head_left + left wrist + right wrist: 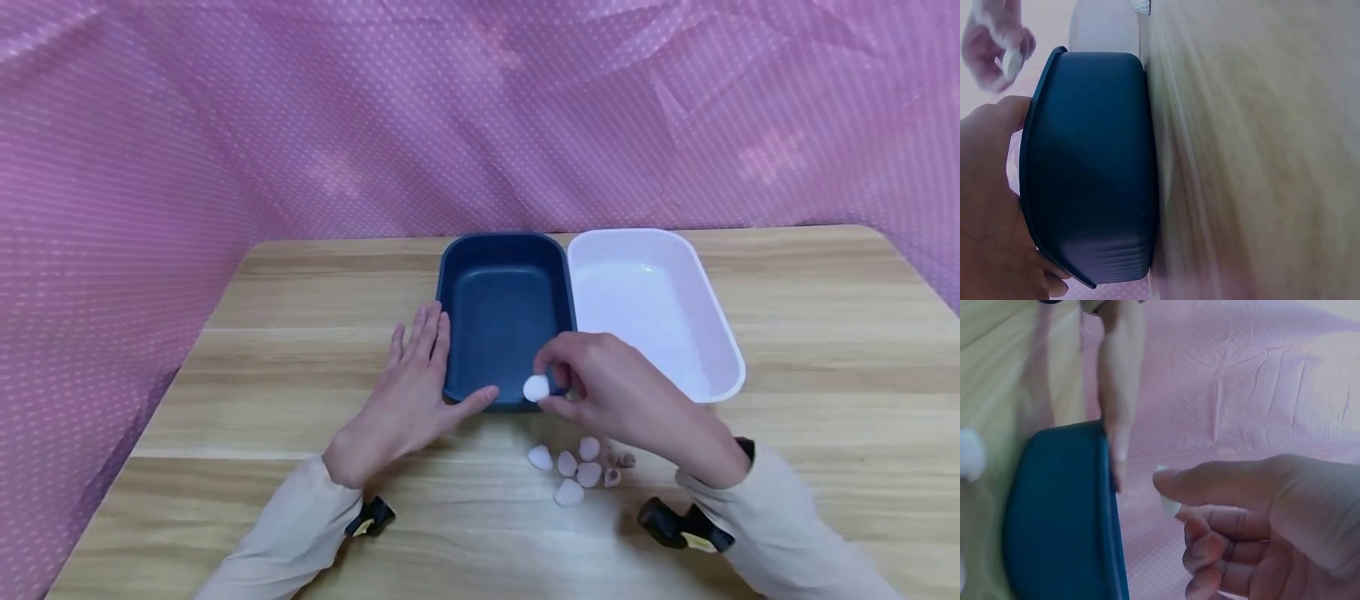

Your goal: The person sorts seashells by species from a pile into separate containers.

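My right hand (611, 392) pinches a small white seashell (536, 387) between thumb and fingers, above the near right corner of a dark blue tray (502, 329). In the right wrist view the shell (1169, 499) shows as a thin pale edge at the thumb tip. With fingers straight and thumb spread, my left hand (408, 396) rests on the tray's left and near rim. On the table before the tray lie several pale shells (588, 475) and a few small brownish shells (626, 459).
A white tray (731, 371) stands right beside the dark blue one, toward the back of the wooden table (817, 350). Pink dotted cloth (480, 117) hangs behind the table and down its left side.
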The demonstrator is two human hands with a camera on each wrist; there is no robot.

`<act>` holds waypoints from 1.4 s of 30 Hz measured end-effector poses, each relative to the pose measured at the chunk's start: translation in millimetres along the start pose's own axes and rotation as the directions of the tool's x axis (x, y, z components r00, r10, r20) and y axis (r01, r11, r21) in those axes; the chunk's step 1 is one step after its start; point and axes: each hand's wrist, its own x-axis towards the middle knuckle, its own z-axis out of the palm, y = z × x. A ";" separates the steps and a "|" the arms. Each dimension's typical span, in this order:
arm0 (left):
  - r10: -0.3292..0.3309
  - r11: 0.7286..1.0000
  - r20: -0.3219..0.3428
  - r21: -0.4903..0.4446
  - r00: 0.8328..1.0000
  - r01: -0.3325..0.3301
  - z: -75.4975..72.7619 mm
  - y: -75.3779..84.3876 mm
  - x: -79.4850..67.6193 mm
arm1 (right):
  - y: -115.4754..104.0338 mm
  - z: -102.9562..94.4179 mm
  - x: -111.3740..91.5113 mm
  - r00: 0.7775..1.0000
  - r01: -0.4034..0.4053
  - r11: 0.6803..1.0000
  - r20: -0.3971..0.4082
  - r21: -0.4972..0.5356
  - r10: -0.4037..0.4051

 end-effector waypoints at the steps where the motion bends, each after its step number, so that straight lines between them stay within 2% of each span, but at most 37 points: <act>1: 0.002 1.000 -0.001 0.000 1.000 -0.002 0.0 -0.1 0.0 | -1.2 0.2 4.4 1.000 -0.005 1.000 -0.007 -0.006 0.005; 4: 0.013 1.000 -0.010 0.000 1.000 -0.013 -0.2 -0.1 0.6 | -3.1 0.0 14.8 0.998 -0.047 0.998 -0.050 -0.039 0.045; 8: 0.017 1.000 -0.024 -0.002 1.000 -0.017 0.0 -0.4 0.9 | -1.3 -0.8 20.7 0.986 -0.146 0.986 -0.096 -0.074 0.139; 13: 0.007 1.000 -0.020 -0.011 1.000 -0.007 2.2 -1.9 -1.5 | 2.4 -0.1 20.3 0.977 -0.198 0.977 -0.101 -0.083 0.189; 25: 0.008 1.000 -0.017 -0.026 1.000 -0.008 1.0 -1.6 -1.2 | 5.5 8.2 21.9 0.977 -0.184 0.977 -0.124 -0.110 0.171; 30: 0.013 1.000 -0.015 -0.026 1.000 -0.013 1.4 -1.5 -2.0 | 10.3 16.3 24.8 0.984 -0.165 0.980 -0.090 -0.109 0.155; 42: 0.002 0.999 -0.004 -0.035 1.000 -0.002 0.9 -2.0 -1.3 | 11.0 -7.1 18.7 0.976 -0.175 0.981 -0.144 -0.080 0.163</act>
